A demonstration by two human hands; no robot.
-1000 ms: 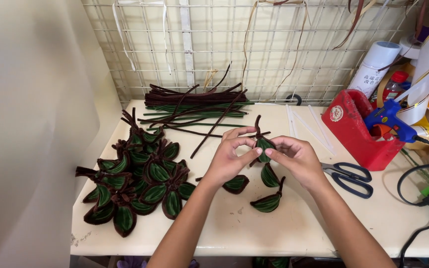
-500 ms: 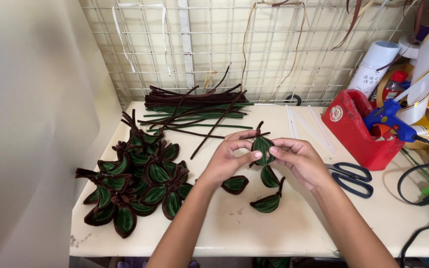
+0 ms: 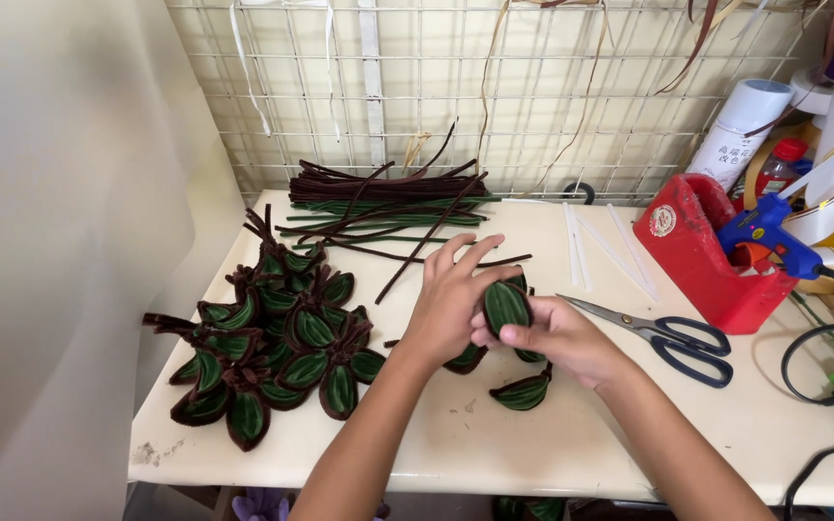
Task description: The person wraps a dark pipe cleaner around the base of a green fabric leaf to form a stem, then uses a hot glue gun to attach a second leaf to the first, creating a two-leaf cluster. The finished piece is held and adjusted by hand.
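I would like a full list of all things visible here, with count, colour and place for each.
held leaf: one, green with brown edge, between both hands
loose leaves: about three, same colours, on table under the hands
finished leaves pile: many, table left
pipe cleaners: a bundle, brown and green, table back
glue sticks: several, white, right of the bundle
scissors: one, black handles, right of hands
red container: one, table right
glue gun: one, blue, in the container
table: one, white
left hand: holding the leaf
right hand: holding the leaf
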